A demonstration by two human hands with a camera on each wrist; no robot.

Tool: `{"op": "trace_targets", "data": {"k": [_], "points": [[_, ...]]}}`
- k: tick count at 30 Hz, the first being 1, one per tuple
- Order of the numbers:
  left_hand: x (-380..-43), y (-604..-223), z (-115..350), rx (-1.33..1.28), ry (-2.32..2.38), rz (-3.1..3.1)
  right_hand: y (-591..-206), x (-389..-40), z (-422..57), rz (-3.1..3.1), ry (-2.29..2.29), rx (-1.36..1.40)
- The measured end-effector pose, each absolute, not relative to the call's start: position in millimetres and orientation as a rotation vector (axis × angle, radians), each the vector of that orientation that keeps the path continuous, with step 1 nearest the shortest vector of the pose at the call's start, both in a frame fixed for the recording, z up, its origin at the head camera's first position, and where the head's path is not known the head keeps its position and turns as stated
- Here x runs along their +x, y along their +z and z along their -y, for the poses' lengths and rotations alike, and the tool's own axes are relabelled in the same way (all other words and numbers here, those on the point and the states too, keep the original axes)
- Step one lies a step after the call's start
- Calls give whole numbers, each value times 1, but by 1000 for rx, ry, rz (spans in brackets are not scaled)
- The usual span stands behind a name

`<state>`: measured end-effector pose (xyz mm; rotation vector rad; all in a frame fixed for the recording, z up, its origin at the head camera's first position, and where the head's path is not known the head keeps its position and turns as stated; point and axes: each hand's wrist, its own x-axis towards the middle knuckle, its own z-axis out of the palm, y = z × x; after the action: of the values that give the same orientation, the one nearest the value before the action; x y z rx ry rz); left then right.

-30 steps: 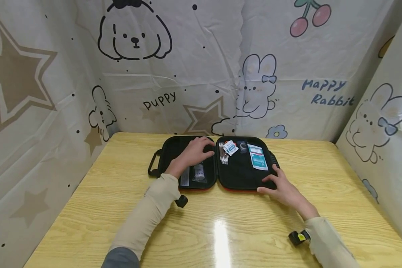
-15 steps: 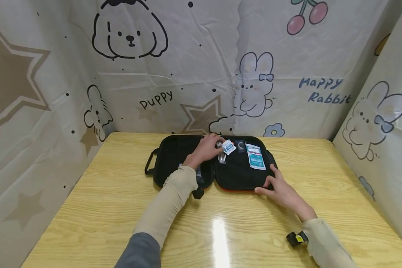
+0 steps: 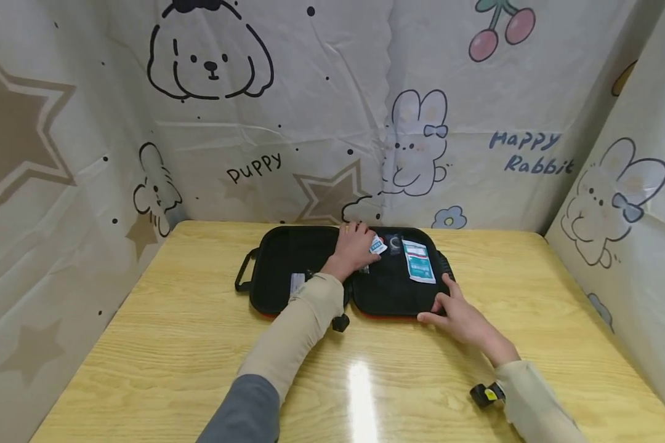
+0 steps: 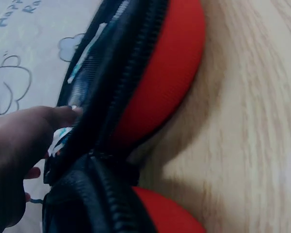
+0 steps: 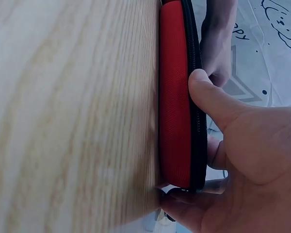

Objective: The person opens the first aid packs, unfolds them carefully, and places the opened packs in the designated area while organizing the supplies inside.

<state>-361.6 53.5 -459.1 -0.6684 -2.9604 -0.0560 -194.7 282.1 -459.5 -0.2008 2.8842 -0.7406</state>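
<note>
A black-lined zippered case [image 3: 390,298] with a red shell lies unfolded on the table in the head view. My left hand [image 3: 353,249] reaches over its hinge into the right half, fingers bent down and thumb apart from them, beside a small white-and-blue packet [image 3: 378,245]. A larger teal-and-white packet [image 3: 419,261] lies farther right in that half. My right hand [image 3: 461,317] grips the front right corner of the case, thumb on the front edge and fingers along the side. In the right wrist view the thumb [image 5: 201,77] presses the zipper rim.
The left half holds a grey flat item [image 3: 297,282], partly covered by my left sleeve. A black handle [image 3: 245,271] sticks out on the left. Printed cloth walls [image 3: 216,135] stand behind the wooden table [image 3: 199,363] and at both sides.
My left hand has moved right, from over the left half of the case to the small packet in the right half. My right hand stays at the corner.
</note>
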Motion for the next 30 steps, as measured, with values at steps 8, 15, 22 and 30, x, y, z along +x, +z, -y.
{"op": "trace_targets", "data": {"k": [8,15,22,30], "points": [[-362,-459,-49,-673,-97,2883,-460,-194,-282,-2873,-751,-211],[-362,-448,-29,-698,-282,2860,-460,-192,-285,-2871,-769,-209],[-354,-440,29,-700,-466,2863,-459,-193,-279,-2878,-768,-244],[-342,-432,97,-768,-500,2870,-460,-192,-279,-2913,-718,-269]]}}
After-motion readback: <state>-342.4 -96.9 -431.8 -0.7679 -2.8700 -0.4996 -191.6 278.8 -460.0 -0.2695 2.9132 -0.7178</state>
